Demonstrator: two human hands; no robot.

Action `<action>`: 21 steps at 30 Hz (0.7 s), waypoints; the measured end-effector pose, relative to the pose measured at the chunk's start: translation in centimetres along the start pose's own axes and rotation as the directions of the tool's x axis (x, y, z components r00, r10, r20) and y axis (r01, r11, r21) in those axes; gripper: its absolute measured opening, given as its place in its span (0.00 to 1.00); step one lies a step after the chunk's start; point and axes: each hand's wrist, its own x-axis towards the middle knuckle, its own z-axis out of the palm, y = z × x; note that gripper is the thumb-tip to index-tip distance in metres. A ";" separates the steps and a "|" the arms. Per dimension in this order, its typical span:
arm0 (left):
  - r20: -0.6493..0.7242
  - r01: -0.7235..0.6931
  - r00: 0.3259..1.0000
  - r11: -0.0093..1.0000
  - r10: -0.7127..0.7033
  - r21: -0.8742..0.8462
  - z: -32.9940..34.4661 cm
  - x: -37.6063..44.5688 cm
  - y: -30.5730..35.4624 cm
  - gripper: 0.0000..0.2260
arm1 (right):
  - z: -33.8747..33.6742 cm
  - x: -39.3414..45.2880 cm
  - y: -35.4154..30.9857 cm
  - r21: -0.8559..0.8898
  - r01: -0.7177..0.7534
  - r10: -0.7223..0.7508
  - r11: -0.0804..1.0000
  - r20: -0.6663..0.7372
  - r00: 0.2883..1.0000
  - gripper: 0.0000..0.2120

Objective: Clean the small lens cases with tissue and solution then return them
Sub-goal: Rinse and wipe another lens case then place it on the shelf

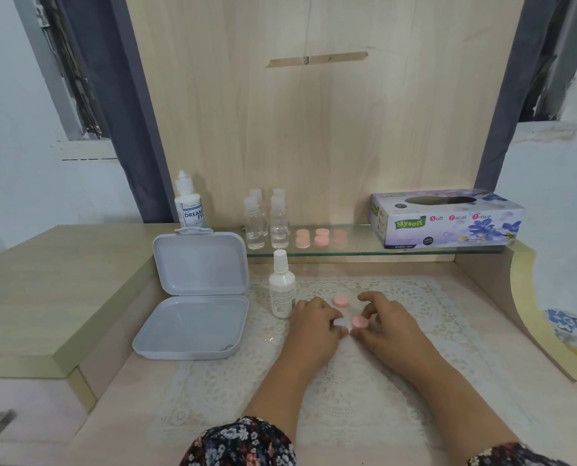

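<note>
Right now a small pink lens case (360,321) sits low over the lace mat (398,297), pinched in the fingers of the right hand (389,322). The left hand (314,324) is closed on a small pale part (340,322), probably its unscrewed half, touching the case. A second pink case (340,300) lies on the mat just beyond them. More pink cases (321,237) wait on the glass shelf (347,253), near the tissue box (445,218). The white solution bottle (282,287) stands beside the left hand, next to the open grey box (196,297). As I judge it, the tiny parts could slip and roll off the counter (482,331), or a wrist could tip the bottle.
</note>
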 end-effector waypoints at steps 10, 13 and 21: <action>0.009 -0.004 1.000 1.000 0.003 0.014 -0.1 -0.1 0.0 0.13 | -0.3 -0.3 -0.3 0.101 -0.003 0.000 0.995 0.028 1.000 0.28; 0.010 0.009 1.000 1.000 -0.009 -0.004 0.0 0.0 -0.1 0.14 | -0.3 -0.4 -0.2 0.080 -0.012 0.010 0.997 0.029 1.000 0.25; 0.004 0.018 1.000 1.000 -0.018 -0.022 0.1 -0.1 -0.1 0.14 | -0.4 -0.3 -0.4 0.303 -0.108 0.147 0.947 -0.108 0.983 0.19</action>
